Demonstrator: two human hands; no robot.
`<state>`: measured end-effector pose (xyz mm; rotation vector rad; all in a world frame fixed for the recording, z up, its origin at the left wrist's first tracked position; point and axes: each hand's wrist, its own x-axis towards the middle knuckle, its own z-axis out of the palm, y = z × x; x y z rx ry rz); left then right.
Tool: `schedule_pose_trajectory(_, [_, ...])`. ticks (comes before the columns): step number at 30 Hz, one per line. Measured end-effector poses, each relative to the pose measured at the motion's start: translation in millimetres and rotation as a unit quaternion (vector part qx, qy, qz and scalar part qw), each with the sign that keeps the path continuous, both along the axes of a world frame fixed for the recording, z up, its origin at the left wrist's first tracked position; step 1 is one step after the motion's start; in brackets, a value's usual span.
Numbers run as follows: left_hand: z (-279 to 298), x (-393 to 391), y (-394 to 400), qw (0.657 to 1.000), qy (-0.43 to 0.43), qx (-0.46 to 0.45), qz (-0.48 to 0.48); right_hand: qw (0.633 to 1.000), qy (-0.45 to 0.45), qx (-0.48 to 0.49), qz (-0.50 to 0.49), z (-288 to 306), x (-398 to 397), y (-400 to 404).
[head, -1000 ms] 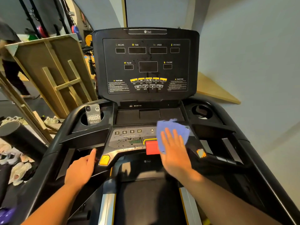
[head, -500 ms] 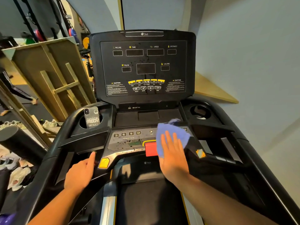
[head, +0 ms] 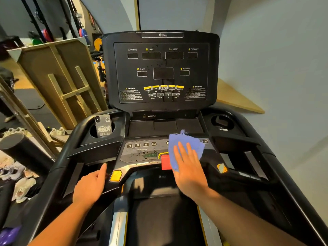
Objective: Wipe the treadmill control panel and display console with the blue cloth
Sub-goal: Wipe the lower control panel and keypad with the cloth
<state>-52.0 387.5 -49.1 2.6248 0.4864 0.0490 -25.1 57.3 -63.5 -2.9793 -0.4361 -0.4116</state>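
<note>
The right hand [head: 189, 167] lies flat, fingers spread, pressing the cloth [head: 184, 146] onto the panel [head: 142, 153], gripping nothing. The cloth covers the panel's right half, just at 3 o'clock of the red button [head: 166, 163]. The left hand [head: 90, 185] rests on the left rail at 8 o'clock, fingers loosely curled. The console [head: 161, 70] stands at 12 o'clock; a phone [head: 103, 126] sits in the left cupholder.

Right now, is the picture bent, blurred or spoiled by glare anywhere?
Head view: wide-angle lens bows the room edges and the treadmill rails; the display console is sharp enough to read its labels, the small caution print is not; a bright reflection lies on the glossy cover below the blue cloth.
</note>
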Motion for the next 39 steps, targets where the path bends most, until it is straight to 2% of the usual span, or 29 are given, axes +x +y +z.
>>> schedule_pose_trajectory(2, [-1,0,0,1.0,-0.007,-0.003,0.0,0.997,-0.009,-0.049,0.065,-1,0,-30])
schedule_pose_trajectory(4, [-2,0,0,1.0,-0.013,-0.009,-0.002,0.995,-0.016,-0.082,0.052,-4,4,-68])
schedule_pose_trajectory(7, [-1,0,0,1.0,-0.014,-0.007,-0.004,0.998,0.005,-0.046,-0.048,-1,2,-84])
schedule_pose_trajectory(10, [-1,0,0,1.0,-0.015,-0.002,-0.009,0.983,0.017,0.034,-0.18,9,0,-32])
schedule_pose_trajectory(12, [-2,0,0,1.0,-0.014,0.002,-0.008,0.981,0.036,0.04,-0.186,19,2,7])
schedule_pose_trajectory(15, [-6,2,4,1.0,-0.014,0.011,-0.008,0.99,0.038,0.022,-0.136,25,5,51])
schedule_pose_trajectory(18, [-8,3,7,1.0,-0.018,0.013,-0.012,0.993,0.083,-0.005,-0.081,33,6,89])
schedule_pose_trajectory(22, [-4,1,5,1.0,-0.012,0.011,-0.015,0.992,0.083,-0.073,0.065,31,-7,133])
schedule_pose_trajectory(24, [-3,0,5,1.0,-0.003,0.01,-0.012,0.984,0.074,-0.094,0.136,23,-12,135])
schedule_pose_trajectory(26, [-4,0,6,1.0,-0.003,0.008,-0.013,0.979,0.041,-0.07,0.189,17,-11,118])
schedule_pose_trajectory(28, [-5,0,9,1.0,-0.002,0.006,-0.019,0.973,0.054,-0.066,0.216,12,-7,89])
schedule_pose_trajectory(30, [-5,0,10,1.0,-0.001,0.003,-0.022,0.979,0.036,-0.077,0.185,9,-6,61])
schedule_pose_trajectory(33, [-6,0,10,1.0,-0.008,-0.004,-0.02,0.992,0.025,-0.087,0.083,3,-7,54])
schedule_pose_trajectory(36, [-4,0,9,1.0,-0.012,0.007,-0.024,0.999,0.035,-0.006,-0.034,5,0,101])
schedule_pose_trajectory(37, [-4,0,8,1.0,-0.012,0.008,-0.026,0.998,0.044,0.009,-0.048,8,3,119])
schedule_pose_trajectory(39, [-4,1,8,1.0,-0.01,0.011,-0.023,0.999,0.038,0.003,-0.013,13,6,146])
